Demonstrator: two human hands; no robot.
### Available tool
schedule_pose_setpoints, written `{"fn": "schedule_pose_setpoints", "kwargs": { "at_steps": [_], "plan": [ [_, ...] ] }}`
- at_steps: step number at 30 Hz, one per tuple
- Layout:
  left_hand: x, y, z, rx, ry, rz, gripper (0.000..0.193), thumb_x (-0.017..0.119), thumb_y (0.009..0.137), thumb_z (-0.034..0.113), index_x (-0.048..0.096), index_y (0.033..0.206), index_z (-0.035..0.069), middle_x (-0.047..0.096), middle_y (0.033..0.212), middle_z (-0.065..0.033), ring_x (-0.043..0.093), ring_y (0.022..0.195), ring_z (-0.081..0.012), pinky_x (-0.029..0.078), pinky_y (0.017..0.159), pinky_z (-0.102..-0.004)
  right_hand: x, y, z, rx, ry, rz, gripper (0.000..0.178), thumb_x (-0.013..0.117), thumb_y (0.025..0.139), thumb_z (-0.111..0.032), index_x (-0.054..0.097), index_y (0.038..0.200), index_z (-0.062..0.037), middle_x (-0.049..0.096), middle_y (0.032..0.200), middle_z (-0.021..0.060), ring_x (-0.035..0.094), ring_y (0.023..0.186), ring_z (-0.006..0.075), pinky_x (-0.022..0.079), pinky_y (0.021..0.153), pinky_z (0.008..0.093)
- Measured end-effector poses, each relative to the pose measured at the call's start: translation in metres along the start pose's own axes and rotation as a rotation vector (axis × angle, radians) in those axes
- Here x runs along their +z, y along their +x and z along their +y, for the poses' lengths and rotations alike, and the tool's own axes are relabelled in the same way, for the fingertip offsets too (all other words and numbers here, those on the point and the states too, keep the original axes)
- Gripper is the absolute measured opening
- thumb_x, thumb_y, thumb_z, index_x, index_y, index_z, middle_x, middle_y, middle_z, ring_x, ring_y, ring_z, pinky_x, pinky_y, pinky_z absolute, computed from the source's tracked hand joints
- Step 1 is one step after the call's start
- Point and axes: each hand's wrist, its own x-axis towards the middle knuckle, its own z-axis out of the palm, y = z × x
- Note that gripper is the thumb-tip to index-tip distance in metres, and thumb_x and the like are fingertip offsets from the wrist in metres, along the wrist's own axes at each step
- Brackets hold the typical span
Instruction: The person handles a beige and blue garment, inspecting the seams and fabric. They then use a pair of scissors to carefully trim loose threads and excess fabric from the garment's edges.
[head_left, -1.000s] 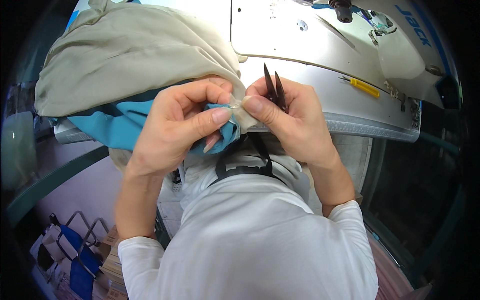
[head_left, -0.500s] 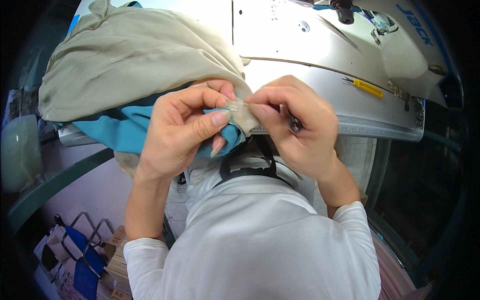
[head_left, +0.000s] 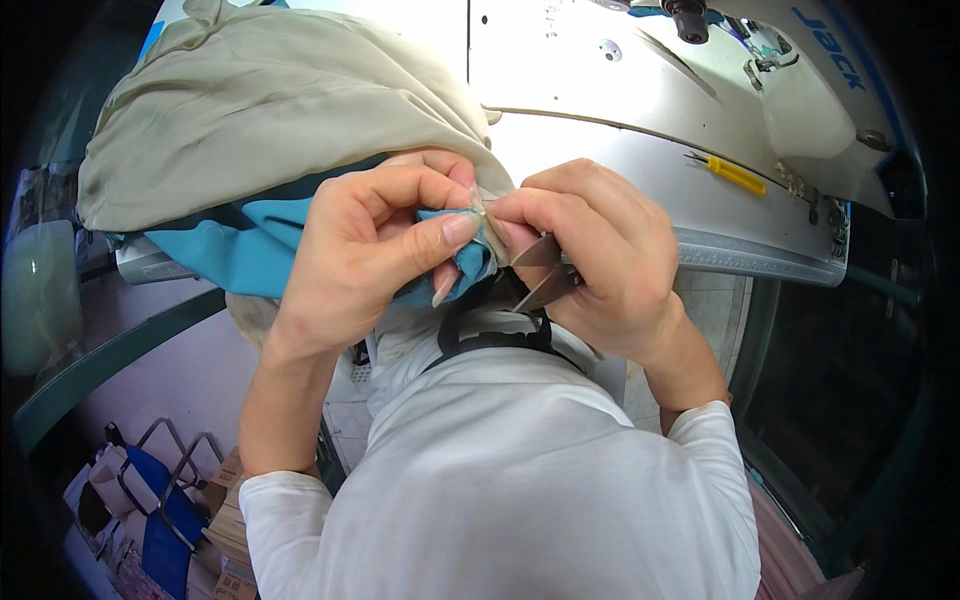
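Note:
A large beige cloth (head_left: 270, 110) is bunched on the table's left side, with teal cloth (head_left: 235, 250) showing beneath its near edge. My left hand (head_left: 355, 235) pinches a gathered edge where the teal and beige layers meet, thumb on top. Facing it, my right hand (head_left: 615, 250) has thumb and forefinger closed at the same edge, fingertips almost touching those of the left. Thread snips (head_left: 545, 285) sit in the right palm, their two dark blades spread apart and pointing left, below the pinch. Whatever fine thread lies between the fingertips is too small to make out.
A sewing machine (head_left: 830, 90) stands at the far right on a white table (head_left: 600, 155). On the table to the right lies a yellow-handled seam ripper (head_left: 735, 175). A ruler strip (head_left: 740, 255) runs along the front edge. Lower left are a blue chair (head_left: 170, 520) and cardboard boxes (head_left: 228, 530).
The snips' blades have come into view below my right fingers, spread apart. My right hand has shifted slightly right and down. The pinched cloth edge has turned a little between my fingertips.

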Motion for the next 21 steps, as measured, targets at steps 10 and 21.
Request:
{"fn": "schedule_pose_setpoints", "kwargs": {
  "at_steps": [10,21],
  "plan": [
    [0.000,0.001,-0.001,-0.029,-0.015,-0.010,0.015,0.064,0.089,0.005,0.063,0.094,-0.009,0.053,0.110,-0.0127,0.057,0.071,-0.0109,0.049,0.057,-0.0207,0.000,0.000,-0.011,0.336,0.195,-0.050,0.010,0.066,0.079,0.009,0.062,0.085,0.0009,0.058,0.076,0.0046,0.047,0.059,0.0086,0.037,0.051,0.0214],
    [-0.001,0.001,0.000,-0.049,-0.017,-0.033,0.017,0.063,0.090,0.007,0.063,0.094,-0.009,0.052,0.112,-0.0122,0.057,0.066,-0.0107,0.047,0.057,-0.0204,-0.013,0.001,-0.003,0.324,0.226,-0.034,0.016,0.070,0.077,0.006,0.063,0.090,-0.0005,0.060,0.077,0.0088,0.058,0.062,0.0196,0.045,0.052,0.0275]
  ]
}}
